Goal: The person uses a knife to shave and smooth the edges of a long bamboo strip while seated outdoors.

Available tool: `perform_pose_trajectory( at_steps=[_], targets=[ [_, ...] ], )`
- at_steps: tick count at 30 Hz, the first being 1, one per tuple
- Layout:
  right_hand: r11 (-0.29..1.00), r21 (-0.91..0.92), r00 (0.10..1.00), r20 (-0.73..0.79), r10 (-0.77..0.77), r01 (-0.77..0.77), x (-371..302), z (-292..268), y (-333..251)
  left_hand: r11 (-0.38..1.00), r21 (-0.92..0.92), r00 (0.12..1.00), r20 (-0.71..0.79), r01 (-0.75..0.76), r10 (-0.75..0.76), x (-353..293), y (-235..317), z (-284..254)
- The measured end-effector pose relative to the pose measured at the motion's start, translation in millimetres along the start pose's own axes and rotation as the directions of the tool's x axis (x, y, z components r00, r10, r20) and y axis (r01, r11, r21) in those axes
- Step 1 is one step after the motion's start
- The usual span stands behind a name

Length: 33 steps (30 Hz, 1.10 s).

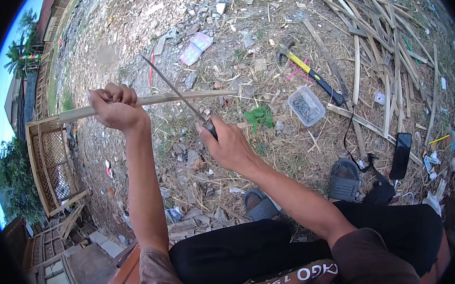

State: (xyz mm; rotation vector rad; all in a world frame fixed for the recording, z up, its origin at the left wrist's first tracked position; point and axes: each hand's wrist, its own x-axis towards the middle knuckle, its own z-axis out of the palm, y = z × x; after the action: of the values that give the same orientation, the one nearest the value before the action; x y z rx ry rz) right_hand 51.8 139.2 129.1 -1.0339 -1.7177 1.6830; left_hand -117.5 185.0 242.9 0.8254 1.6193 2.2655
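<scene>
My left hand (118, 108) is closed around a long, pale bamboo strip (202, 94), which runs crosswise in front of me. My right hand (231, 146) grips the dark handle of a long, narrow-bladed knife (169, 83). The blade points up and to the left and crosses the strip a little right of my left hand. Whether its edge touches the bamboo I cannot tell.
Beyond my right hand lie a yellow-and-black hammer (310, 71) and a clear plastic tub of nails (307, 106). Bamboo strips (391, 64) are heaped at the far right, near a black phone (401, 156). A lattice bamboo panel (52, 164) stands at the left.
</scene>
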Motion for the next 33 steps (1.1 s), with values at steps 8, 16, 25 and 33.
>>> perform_pose_trajectory(
  at_steps=[8,16,25,33],
  targets=[
    [0.989,-0.081,0.991,-0.058,0.120,-0.125,7.0,8.4,63.3,0.998,0.057,0.995,-0.100,0.006,0.000,-6.7,4.9,10.2],
    [0.988,-0.054,0.988,-0.059,0.143,-0.146,16.4,16.9,39.5,0.994,0.098,0.993,-0.116,0.039,-0.028,-3.3,4.7,8.0],
    [0.986,-0.059,0.986,-0.077,0.148,-0.153,15.8,14.8,40.4,0.994,0.105,0.994,-0.105,0.018,-0.007,-4.2,3.2,5.7],
    [0.951,-0.184,0.969,-0.040,0.243,-0.246,13.0,10.9,51.4,0.994,0.105,0.992,-0.123,0.005,0.008,-4.1,9.0,7.6]
  ],
)
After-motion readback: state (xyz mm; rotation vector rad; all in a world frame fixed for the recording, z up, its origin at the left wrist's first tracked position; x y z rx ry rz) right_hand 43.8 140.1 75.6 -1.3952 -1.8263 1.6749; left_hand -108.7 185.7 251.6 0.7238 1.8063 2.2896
